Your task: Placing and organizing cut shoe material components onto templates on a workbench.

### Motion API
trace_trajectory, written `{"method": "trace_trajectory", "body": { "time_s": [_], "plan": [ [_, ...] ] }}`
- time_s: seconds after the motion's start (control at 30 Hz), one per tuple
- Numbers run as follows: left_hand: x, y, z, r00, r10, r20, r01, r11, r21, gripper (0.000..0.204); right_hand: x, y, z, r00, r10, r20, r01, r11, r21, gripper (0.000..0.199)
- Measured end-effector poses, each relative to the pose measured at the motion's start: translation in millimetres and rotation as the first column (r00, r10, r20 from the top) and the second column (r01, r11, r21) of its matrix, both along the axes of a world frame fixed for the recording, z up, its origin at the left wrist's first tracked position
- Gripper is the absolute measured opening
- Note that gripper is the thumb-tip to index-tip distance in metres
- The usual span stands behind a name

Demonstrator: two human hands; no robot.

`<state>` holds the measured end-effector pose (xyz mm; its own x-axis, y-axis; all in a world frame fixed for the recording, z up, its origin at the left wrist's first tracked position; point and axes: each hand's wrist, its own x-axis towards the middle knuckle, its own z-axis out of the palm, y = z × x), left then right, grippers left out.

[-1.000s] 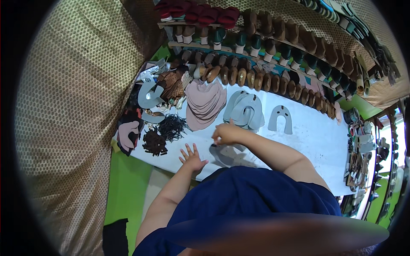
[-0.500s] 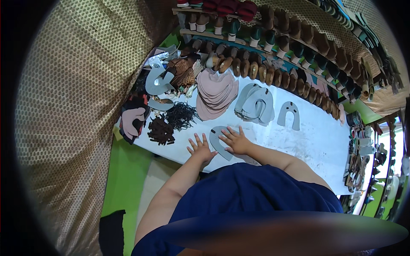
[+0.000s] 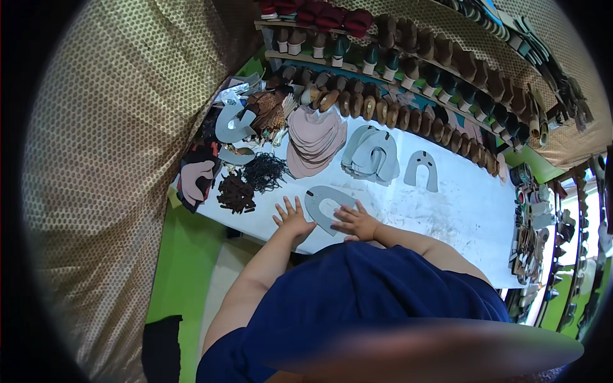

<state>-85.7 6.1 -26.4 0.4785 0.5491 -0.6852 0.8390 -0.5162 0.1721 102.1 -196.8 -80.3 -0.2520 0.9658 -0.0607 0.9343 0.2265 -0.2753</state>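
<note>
On the white table, a grey horseshoe-shaped shoe-upper piece (image 3: 314, 203) lies flat in front of me, with a dark mark near its curved end. My right hand (image 3: 357, 223) rests over one side of this piece, fingers spread and pointing left. Just left of the piece is my left hand (image 3: 292, 221), its fingers apart and nothing held. Beyond them lies a stack of similar grey pieces (image 3: 370, 156). One single grey piece with dark marks (image 3: 421, 171) sits to the stack's right. Pink cut pieces (image 3: 313, 143) are heaped left of the stack.
Small brown strips (image 3: 236, 193) and black strips (image 3: 265, 171) are piled at the left. Wooden shoe lasts (image 3: 396, 116) line the table's back edge, below shelves of shoes (image 3: 408, 73). Clutter (image 3: 527, 236) stands along the right end. A patterned curtain (image 3: 115, 159) hangs at left.
My right hand has slid right and toward me, uncovering more of the grey piece. My left hand stays beside it, fingers spread. The whole view has shifted slightly.
</note>
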Motion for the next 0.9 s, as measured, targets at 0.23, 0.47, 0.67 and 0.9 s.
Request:
{"method": "trace_trajectory", "body": {
  "time_s": [0.23,0.47,0.67,0.9],
  "plan": [
    [-11,-9,-18,0.978,0.044,0.203,-0.067,0.992,0.105,0.093,47,-50,-13,0.926,-0.356,0.125,0.345,0.933,0.104,0.074],
    [19,1,-20,0.898,0.077,0.432,-0.208,0.942,0.265,0.059,57,-89,3,0.795,-0.605,0.044,0.6,0.795,0.086,0.073],
    [45,15,-20,0.921,0.02,0.388,-0.183,0.903,0.388,0.035,60,-111,9,0.734,-0.676,-0.065,0.678,0.726,0.11,0.075],
    [75,-33,40,0.902,-0.102,0.419,-0.113,0.881,0.459,0.023,66,-133,7,0.614,-0.786,-0.074,0.788,0.605,0.112,0.076]
  ]
}}
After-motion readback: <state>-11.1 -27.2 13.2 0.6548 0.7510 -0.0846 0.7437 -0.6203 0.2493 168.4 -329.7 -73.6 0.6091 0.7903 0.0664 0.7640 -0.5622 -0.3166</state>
